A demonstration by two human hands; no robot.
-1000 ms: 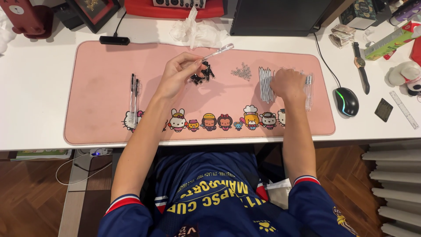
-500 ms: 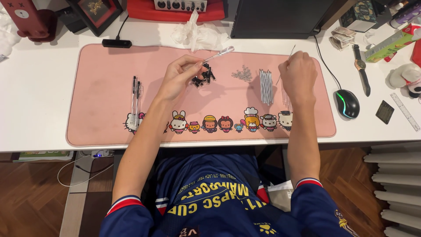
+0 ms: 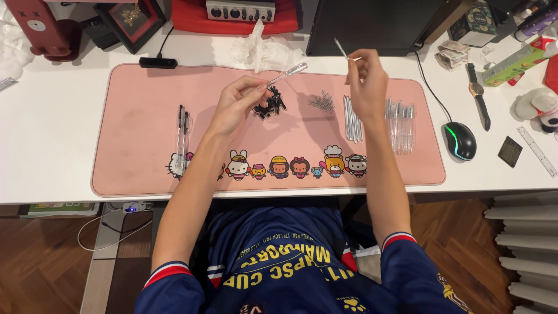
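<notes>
My left hand [image 3: 239, 103] pinches a clear pen barrel [image 3: 286, 74] that points up and right, above a small heap of black pen parts [image 3: 270, 103]. Raised over the back of a pink desk mat [image 3: 133, 163], my right hand [image 3: 366, 81] holds a thin white ink refill [image 3: 342, 49] between its fingertips. Below that hand lie a row of white refills [image 3: 352, 119], a row of clear barrels [image 3: 400, 122] and a little pile of metal springs [image 3: 321, 102]. Two or three assembled pens [image 3: 183, 131] lie at the mat's left.
A black monitor [image 3: 372, 23] stands behind the mat, with crumpled plastic [image 3: 261, 49] beside it. A computer mouse [image 3: 460, 139], a wristwatch [image 3: 478, 93], a ruler [image 3: 537, 150] and a soft toy [image 3: 537, 107] are on the right. A framed picture [image 3: 131, 17] and a red box [image 3: 43, 29] stand back left.
My right hand picked a refill off the row of refills and lifted it up toward the back of the mat. My left hand has stayed in place with the barrel.
</notes>
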